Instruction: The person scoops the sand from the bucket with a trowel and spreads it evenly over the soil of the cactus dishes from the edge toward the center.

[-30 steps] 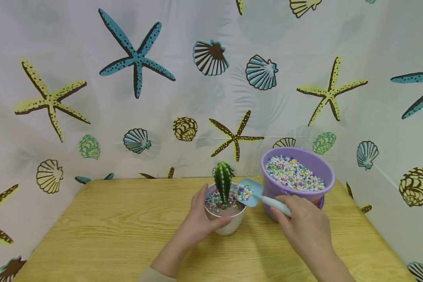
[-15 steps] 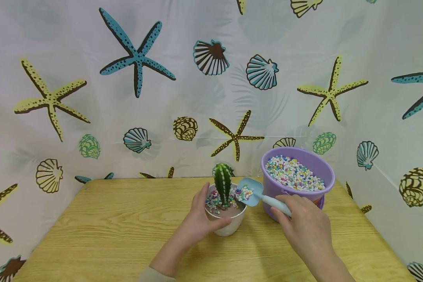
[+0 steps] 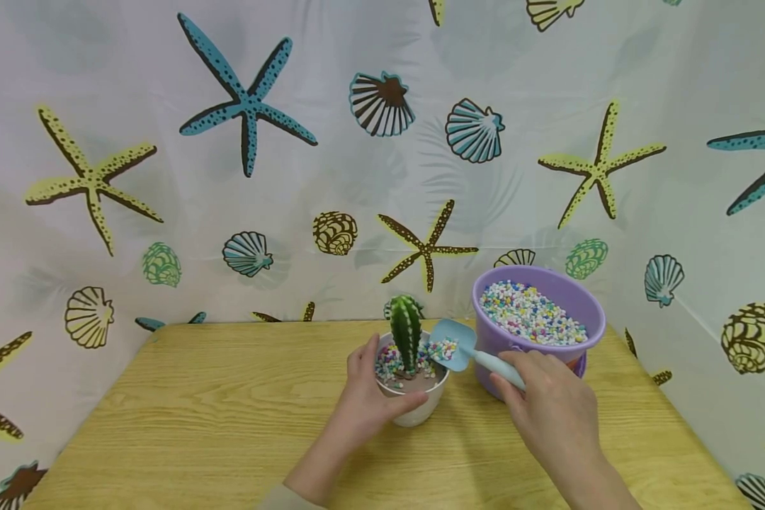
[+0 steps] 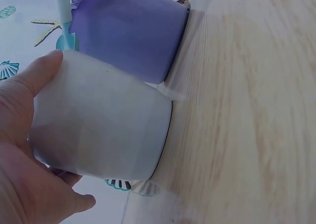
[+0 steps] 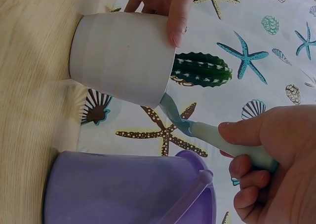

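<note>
Nudged slightly rightward since the earlier frame are the left grip [image 3: 365,402] and the white pot [image 5: 123,56] wrapped by it, cactus [image 3: 406,333] upright inside. Right of that grip, beads [image 3: 443,348] are carried on the blue scoop [image 3: 464,348], which is pinched by the right grip [image 3: 551,407]. Tipping would best be done slowly, pot kept braced. Some left fingers are hidden behind the pot; beyond the right grip, the purple bucket [image 5: 113,184] is partly covered.
</note>
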A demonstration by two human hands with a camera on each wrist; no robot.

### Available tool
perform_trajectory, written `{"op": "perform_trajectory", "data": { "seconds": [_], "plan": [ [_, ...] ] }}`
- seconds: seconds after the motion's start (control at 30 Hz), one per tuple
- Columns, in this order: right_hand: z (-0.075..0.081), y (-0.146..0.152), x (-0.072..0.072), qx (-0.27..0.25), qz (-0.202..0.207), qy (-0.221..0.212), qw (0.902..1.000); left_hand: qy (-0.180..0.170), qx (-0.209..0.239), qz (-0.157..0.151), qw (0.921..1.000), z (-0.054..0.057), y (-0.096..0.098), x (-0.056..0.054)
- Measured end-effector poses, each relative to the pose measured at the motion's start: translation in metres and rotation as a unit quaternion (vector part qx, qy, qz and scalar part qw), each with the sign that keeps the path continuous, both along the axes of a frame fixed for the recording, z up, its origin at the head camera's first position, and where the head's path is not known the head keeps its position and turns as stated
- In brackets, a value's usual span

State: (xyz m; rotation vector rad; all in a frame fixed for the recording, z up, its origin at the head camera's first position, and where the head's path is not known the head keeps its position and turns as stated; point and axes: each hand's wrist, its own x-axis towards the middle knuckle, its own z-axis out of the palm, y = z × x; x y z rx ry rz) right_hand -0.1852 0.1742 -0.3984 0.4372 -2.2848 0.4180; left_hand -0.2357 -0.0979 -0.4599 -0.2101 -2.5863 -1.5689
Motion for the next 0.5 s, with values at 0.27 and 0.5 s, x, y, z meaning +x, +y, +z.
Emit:
{"op": "perform_trajectory", "data": {
  "seconds": [0.27,0.5],
  "plan": [
    [-0.001,-0.001,0.000,0.011,0.006,0.029,0.9995,0.009,0.004,0.017,0.9998,0.002,0.007,0.003],
    [-0.003,-0.003,0.001,0.024,0.011,0.057,0.9980,0.009,0.000,0.051,0.9987,0.001,0.016,0.006]
  ]
}}
